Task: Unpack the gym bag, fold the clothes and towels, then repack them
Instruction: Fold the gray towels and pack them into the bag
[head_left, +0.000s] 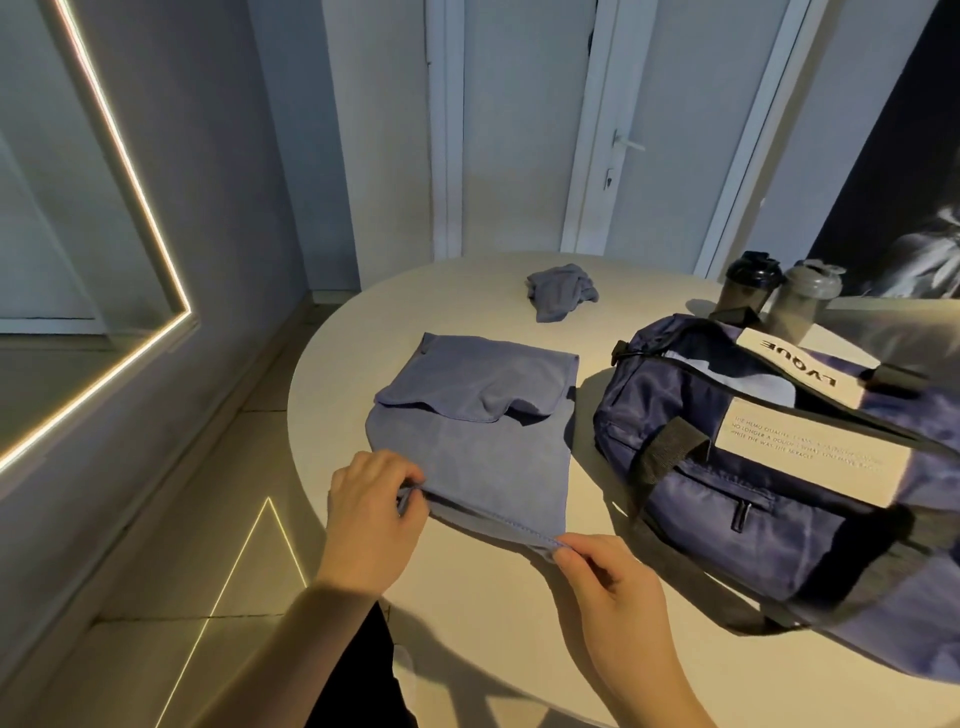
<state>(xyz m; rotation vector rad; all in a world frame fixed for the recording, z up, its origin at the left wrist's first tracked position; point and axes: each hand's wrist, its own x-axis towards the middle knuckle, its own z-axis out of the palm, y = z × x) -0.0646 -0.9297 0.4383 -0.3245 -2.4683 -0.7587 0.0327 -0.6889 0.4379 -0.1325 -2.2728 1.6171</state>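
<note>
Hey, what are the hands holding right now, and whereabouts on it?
Both hands hold the blue towel by its near edge: the left hand pinches the near left corner, the right hand pinches the near right corner. The rest lies on the table.

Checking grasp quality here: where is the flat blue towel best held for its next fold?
By its two near corners, from the person's side, where the left hand and right hand pinch it now. The blue towel lies flat, far end folded over, so the near hem should lift evenly.
</note>
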